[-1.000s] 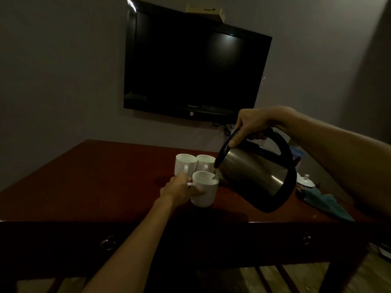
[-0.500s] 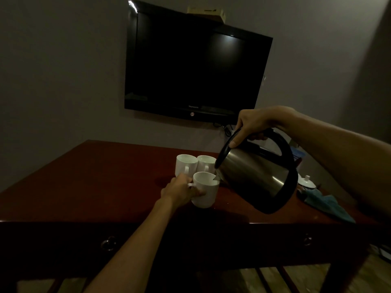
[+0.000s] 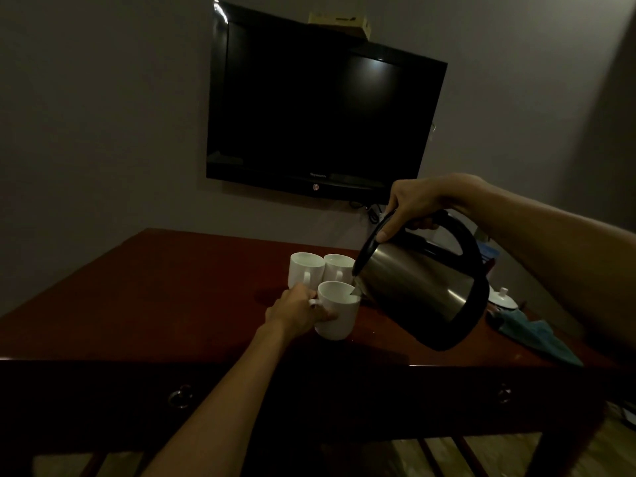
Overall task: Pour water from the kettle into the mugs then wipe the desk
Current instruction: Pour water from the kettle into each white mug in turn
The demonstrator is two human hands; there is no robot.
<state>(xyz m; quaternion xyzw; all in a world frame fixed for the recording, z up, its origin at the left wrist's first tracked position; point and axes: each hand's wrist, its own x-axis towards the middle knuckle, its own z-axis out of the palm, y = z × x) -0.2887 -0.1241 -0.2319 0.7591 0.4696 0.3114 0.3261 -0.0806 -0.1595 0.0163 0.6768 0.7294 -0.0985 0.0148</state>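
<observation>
- Head view shows the right hand (image 3: 418,204) wrapped around the black handle on top of the steel kettle (image 3: 421,287). The thumb lies along the lid side.
- This kettle hangs tipped under those fingers, with its spout down at the rim of the front mug (image 3: 337,311).
- A thin stream of water runs from the spout into that mug.
- On the other side, the left hand (image 3: 297,313) has its fingers curled at the mug's handle, holding it in place on the desk (image 3: 172,297).
- Two more white mugs (image 3: 321,270) stand just past the left fingers, touching side by side. It is too dark to tell how full they are.
- I think the kettle is heavy with water, and its shiny body may be hot and slippery, so the handle is the right place to hold it.
- I think the mugs are hard, smooth and easy to chip, so the handle or the side is the best place to hold one.
- A blue cloth (image 3: 537,337) lies crumpled well out past the kettle, below the right arm. It looks soft and light, so it can be grabbed in a bunch for wiping.
- A small white lid (image 3: 503,299) sits near the cloth.
</observation>
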